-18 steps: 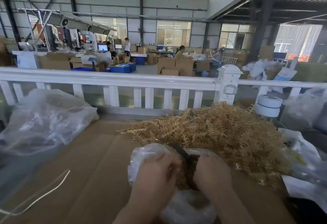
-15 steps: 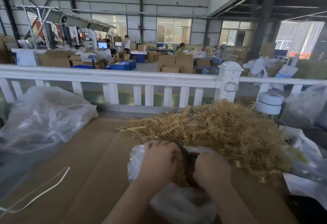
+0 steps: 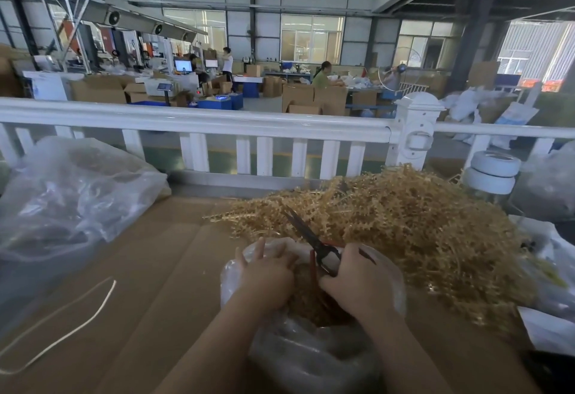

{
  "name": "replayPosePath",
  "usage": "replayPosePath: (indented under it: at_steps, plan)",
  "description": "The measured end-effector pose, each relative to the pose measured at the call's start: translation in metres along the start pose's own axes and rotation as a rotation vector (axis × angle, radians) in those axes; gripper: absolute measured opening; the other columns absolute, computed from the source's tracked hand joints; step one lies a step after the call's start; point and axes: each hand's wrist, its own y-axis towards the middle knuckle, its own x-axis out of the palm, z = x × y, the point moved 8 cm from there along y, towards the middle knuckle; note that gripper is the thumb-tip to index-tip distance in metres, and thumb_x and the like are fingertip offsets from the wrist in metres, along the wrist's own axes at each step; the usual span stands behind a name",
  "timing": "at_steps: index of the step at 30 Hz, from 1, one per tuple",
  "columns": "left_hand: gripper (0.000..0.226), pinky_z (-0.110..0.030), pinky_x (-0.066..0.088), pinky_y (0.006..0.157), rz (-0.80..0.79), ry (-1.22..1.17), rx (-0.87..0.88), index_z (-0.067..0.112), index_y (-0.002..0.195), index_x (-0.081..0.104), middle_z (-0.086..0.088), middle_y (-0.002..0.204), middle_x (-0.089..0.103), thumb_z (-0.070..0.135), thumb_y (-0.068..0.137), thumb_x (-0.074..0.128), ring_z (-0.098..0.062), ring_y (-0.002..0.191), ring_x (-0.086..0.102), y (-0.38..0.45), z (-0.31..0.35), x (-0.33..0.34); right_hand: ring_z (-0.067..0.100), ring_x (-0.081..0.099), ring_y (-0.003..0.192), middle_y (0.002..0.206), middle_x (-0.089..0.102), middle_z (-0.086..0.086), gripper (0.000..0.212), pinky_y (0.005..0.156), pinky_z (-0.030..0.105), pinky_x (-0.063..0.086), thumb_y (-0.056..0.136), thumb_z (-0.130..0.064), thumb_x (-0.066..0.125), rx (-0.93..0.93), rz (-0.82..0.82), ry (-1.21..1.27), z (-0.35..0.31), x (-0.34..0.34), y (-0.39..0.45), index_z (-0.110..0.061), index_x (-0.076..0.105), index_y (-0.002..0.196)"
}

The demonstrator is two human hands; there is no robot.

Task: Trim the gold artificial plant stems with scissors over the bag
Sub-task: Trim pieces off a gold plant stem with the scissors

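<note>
Right hand [image 3: 357,281]: curled round the handles of the scissors [image 3: 314,239]; blades closed, or nearly so, tips pointing up and away to the left.
Left hand [image 3: 267,272]: fingers bent down into the mouth of the bag [image 3: 314,359], apparently pinching a stem; the grip itself is hidden.
Bag: directly under both hands, open, brown trimmings inside.
Stems [image 3: 404,228]: the gold heap lies just beyond and to the right of the bag, its long axis running left to right across the bench [image 3: 130,269].
Nearer hand: the right, though it is taken up with the scissors.
</note>
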Motion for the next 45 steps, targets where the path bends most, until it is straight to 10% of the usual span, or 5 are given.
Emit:
replayPosePath:
  at_steps: [11, 18, 26, 39, 45]
  plan:
    - [0.051, -0.071, -0.021, 0.105, -0.001, -0.063, -0.114, 0.044, 0.152, 0.029, 0.019, 0.165, -0.003, 0.043, 0.104, 0.011, -0.02, 0.153, -0.013, 0.04, -0.023, 0.006, 0.015, 0.064, 0.083, 0.091, 0.064, -0.005, 0.048, 0.061, 0.022, 0.039, 0.085, -0.048, 0.071, 0.04, 0.042, 0.069, -0.018, 0.027, 0.051, -0.014, 0.052, 0.113]
    - [0.026, -0.051, 0.02, 0.107, 0.258, -0.41, -0.354, 0.03, 0.108, 0.066, 0.006, 0.097, 0.069, 0.034, 0.098, 0.043, -0.019, 0.1, 0.061, 0.063, -0.059, -0.047, 0.009, 0.046, 0.072, 0.084, 0.05, -0.012, 0.042, 0.05, 0.016, 0.026, 0.09, -0.056, 0.061, 0.082, 0.115, 0.149, -0.012, 0.028, 0.049, -0.021, 0.05, 0.111]
    - [0.045, -0.057, 0.014, 0.117, 0.208, -0.103, -0.449, 0.016, 0.132, 0.058, -0.011, 0.158, 0.028, 0.046, 0.1, 0.048, -0.033, 0.146, 0.02, 0.087, -0.068, -0.03, -0.01, 0.026, 0.056, 0.063, 0.032, -0.023, 0.029, 0.047, 0.008, 0.025, 0.086, -0.062, 0.059, -0.024, 0.3, 0.116, -0.027, 0.001, 0.037, -0.035, 0.048, 0.089]
    - [0.015, -0.048, 0.024, 0.104, 0.934, -0.8, -0.638, 0.029, 0.088, 0.07, 0.002, 0.121, 0.055, 0.044, 0.084, 0.069, -0.028, 0.125, 0.038, 0.025, -0.09, -0.09, 0.0, 0.063, 0.067, 0.068, 0.067, -0.014, 0.014, 0.058, 0.022, 0.047, 0.086, -0.036, 0.073, 0.001, 0.108, 0.658, -0.02, 0.037, 0.05, -0.031, 0.06, 0.085]
    - [0.022, -0.043, 0.028, 0.103, 1.241, -0.966, -0.264, 0.027, 0.072, 0.06, 0.013, 0.105, 0.059, 0.036, 0.081, 0.078, -0.014, 0.113, 0.039, -0.017, -0.067, -0.105, 0.001, 0.058, 0.051, 0.06, 0.065, -0.012, 0.024, 0.057, 0.025, 0.044, 0.083, -0.045, 0.079, 0.067, -0.042, 1.049, -0.019, 0.05, 0.053, -0.026, 0.064, 0.081]
